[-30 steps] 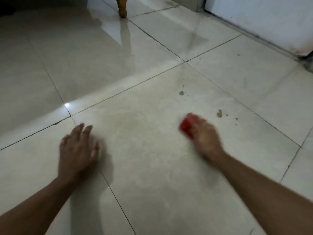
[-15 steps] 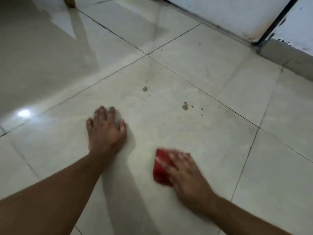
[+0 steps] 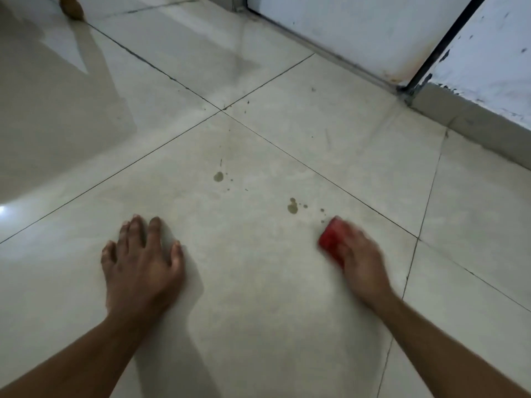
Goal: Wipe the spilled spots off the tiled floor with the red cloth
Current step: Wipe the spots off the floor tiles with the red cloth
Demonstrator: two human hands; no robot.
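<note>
Grip, left hand (image 3: 140, 265): fingers spread, palm flat on tiled floor (image 3: 258, 311), bracing.
Spilled spots (image 3: 292, 207): both clusters unwiped.
Grip, right hand (image 3: 360, 254): presses red cloth (image 3: 330, 241); it has swung forward from nearer the body, just short of the right cluster.
Writing: none legible.

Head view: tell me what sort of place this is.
Probably an indoor room of a home: glossy tiled floor with dark grout lines, a white door set in a scuffed white wall, and a wooden furniture leg at the far left.
</note>
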